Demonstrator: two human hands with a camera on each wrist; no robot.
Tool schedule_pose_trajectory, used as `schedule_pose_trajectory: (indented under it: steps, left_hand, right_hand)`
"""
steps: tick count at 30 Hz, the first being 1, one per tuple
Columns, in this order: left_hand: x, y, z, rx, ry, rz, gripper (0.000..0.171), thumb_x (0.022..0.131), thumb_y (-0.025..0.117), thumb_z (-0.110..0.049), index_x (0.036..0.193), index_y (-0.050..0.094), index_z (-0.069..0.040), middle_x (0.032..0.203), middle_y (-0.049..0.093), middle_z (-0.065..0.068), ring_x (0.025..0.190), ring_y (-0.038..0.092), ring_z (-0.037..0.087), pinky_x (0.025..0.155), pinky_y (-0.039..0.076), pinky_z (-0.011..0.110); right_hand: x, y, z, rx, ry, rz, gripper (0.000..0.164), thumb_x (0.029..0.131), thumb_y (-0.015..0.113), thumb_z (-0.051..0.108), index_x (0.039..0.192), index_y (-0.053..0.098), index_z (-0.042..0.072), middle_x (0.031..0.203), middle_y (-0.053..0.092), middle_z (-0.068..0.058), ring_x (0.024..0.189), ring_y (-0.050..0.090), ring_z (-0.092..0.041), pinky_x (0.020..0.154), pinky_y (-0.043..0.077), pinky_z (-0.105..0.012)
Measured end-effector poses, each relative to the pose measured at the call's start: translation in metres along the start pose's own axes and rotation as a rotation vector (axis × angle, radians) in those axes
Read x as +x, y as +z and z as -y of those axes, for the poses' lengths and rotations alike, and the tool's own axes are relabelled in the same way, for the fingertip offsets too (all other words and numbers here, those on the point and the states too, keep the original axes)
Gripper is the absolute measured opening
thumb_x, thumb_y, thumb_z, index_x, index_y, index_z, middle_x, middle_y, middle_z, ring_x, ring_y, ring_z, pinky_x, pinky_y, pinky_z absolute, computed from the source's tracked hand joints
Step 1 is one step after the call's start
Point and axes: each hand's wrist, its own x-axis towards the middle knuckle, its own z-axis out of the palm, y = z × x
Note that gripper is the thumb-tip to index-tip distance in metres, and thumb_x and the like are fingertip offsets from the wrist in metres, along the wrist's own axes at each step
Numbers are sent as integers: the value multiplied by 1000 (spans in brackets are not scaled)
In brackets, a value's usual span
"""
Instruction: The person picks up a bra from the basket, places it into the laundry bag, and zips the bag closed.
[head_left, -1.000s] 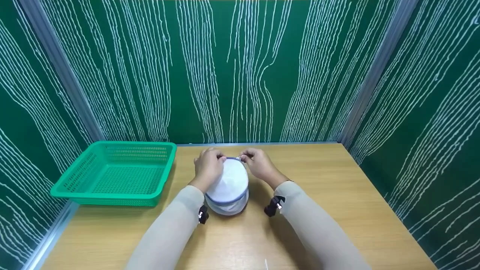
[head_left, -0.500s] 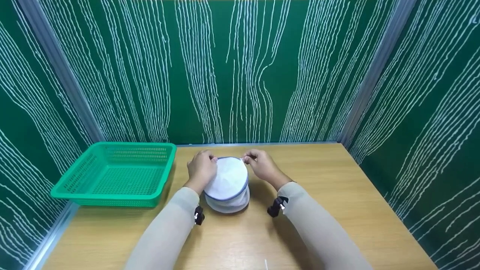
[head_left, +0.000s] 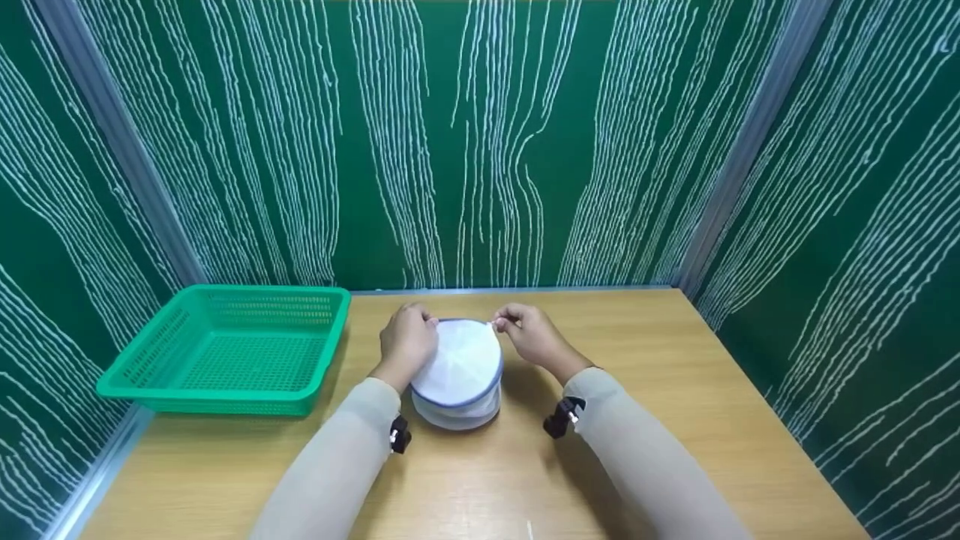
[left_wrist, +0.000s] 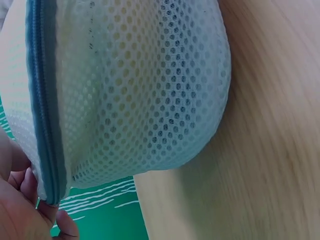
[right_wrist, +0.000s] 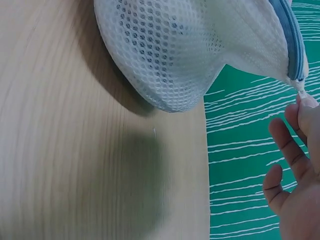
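Observation:
A round white mesh laundry bag [head_left: 459,364] with a blue zipper [left_wrist: 44,105] round its upper rim stands on the table. Its honeycomb mesh side [right_wrist: 160,55] bulges, and something pale and yellowish shows faintly through it in the left wrist view. My left hand [head_left: 406,341] grips the bag's rim at the far left, thumb on top and fingers beneath. At the far right of the rim, my right hand [head_left: 531,334] pinches a small white tab [right_wrist: 303,95] at the zipper's end between thumb and forefinger. Its other fingers are spread loosely.
To the left stands a green plastic basket [head_left: 259,360] with perforated walls. Green panels [head_left: 480,150] with white wavy lines enclose the wooden table [head_left: 660,390] at the back and sides. A small white mark [head_left: 529,529] shows near the table's front.
My left hand has shifted left along the rim, away from the zipper's end. The right hand has moved slightly right, still pinching the tab. The bag turns slightly between them.

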Motion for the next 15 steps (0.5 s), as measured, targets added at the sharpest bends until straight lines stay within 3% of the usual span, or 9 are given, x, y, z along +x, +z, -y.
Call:
schedule_pose_trajectory:
  steps: [6, 15]
  left_hand:
    - [-4, 0, -2, -79, -37, -17, 18, 117, 66, -24, 121, 80, -14, 127, 77, 6, 127, 72, 31, 121, 51, 57]
    - [-2, -8, 0, -138, -68, 24, 25, 115, 69, -35, 124, 79, -15, 126, 74, 6, 122, 71, 29, 113, 59, 50]
  right_hand:
    - [-3, 1, -3, 8, 56, 26, 12, 114, 66, 9, 112, 78, 7, 114, 80, -10, 116, 76, -25, 109, 65, -43]
    - [-7, -4, -4, -16, 52, 22, 13, 112, 72, 15, 118, 83, 10, 119, 83, -9, 120, 74, -30, 108, 63, -50]
